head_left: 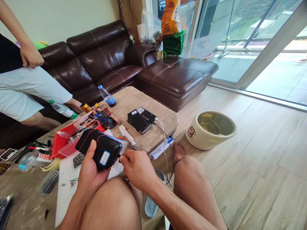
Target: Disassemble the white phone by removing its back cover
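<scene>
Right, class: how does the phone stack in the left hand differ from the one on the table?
The held stack looks thicker; the table stack is lower.
Red bands cross the held stack; none show on the table stack.
The held stack is up in the left hand; the table stack lies on the table.
Both have dark tops with blue-and-white labels.

Glossy brown leather sofa [103,52]; pale ceramic-looking bowl [203,140] (smooth, too).

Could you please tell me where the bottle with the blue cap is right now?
In the head view, the blue-capped bottle stands left of centre on the table, near the sofa and beyond the red tray.
</scene>
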The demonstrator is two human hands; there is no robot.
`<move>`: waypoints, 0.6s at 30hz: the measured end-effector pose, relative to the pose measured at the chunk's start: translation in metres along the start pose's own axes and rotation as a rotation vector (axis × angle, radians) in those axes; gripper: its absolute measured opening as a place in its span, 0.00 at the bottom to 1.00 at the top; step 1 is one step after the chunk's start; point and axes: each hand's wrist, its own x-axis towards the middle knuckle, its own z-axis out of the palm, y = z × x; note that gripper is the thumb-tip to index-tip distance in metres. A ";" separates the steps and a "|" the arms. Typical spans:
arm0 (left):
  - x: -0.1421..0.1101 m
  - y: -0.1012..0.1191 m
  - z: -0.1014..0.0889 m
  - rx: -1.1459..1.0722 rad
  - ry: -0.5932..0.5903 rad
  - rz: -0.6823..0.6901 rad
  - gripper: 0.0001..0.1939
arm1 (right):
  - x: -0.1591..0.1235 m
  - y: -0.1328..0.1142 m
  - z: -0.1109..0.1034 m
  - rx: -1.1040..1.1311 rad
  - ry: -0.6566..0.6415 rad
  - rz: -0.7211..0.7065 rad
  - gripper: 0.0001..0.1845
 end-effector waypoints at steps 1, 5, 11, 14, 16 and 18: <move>0.000 0.000 0.000 -0.001 0.000 0.001 0.12 | 0.000 0.000 0.000 0.000 -0.001 0.006 0.15; 0.001 -0.001 -0.001 0.005 -0.003 -0.008 0.11 | 0.000 0.002 0.001 -0.005 -0.011 0.023 0.15; 0.004 -0.003 -0.004 0.018 0.015 -0.040 0.11 | 0.001 0.003 0.001 -0.016 -0.015 0.039 0.16; 0.004 -0.002 -0.003 0.027 0.040 -0.067 0.11 | 0.001 0.004 0.001 -0.031 -0.021 0.047 0.16; 0.002 -0.001 -0.002 0.030 0.057 -0.084 0.11 | 0.001 0.004 0.001 -0.034 -0.026 0.046 0.16; 0.001 -0.001 -0.001 0.026 0.060 -0.094 0.11 | 0.001 0.005 0.001 -0.032 -0.030 0.045 0.15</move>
